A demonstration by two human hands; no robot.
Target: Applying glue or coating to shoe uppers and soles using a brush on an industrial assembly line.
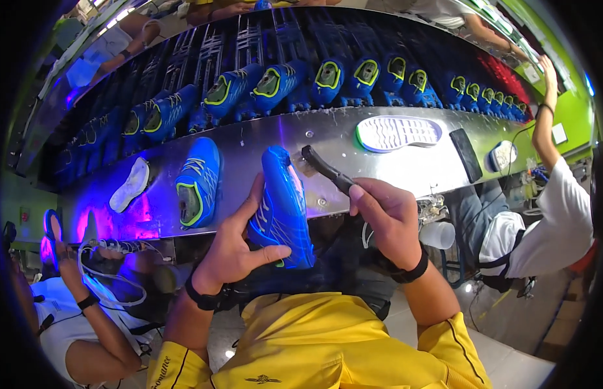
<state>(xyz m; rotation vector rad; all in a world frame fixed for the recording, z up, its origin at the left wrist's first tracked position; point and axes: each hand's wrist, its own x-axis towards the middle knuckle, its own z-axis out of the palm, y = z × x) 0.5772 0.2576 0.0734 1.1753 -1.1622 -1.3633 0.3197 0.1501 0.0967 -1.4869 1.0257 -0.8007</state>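
A blue shoe upper (pixel 280 211) is in my left hand (pixel 240 243), held upright on its end and turned on its side over the bench edge. My fingers wrap its far side and the thumb presses near its lower end. My right hand (pixel 389 217) grips the handle of a black brush (pixel 327 170) between thumb and fingers. The brush head is close to the right of the shoe upper, with a small gap between them. Another blue shoe (pixel 199 185) with a lime-lined collar rests on the metal bench, left of my left hand.
Rows of blue shoes (pixel 275 84) stand on a conveyor beyond the metal bench (pixel 249 133). A white outsole (pixel 399 133), a black pad (pixel 465 155) and a pale sole piece (pixel 130 185) lie on the bench. Co-workers sit left and right; a white cup (pixel 437 235) hangs below the edge.
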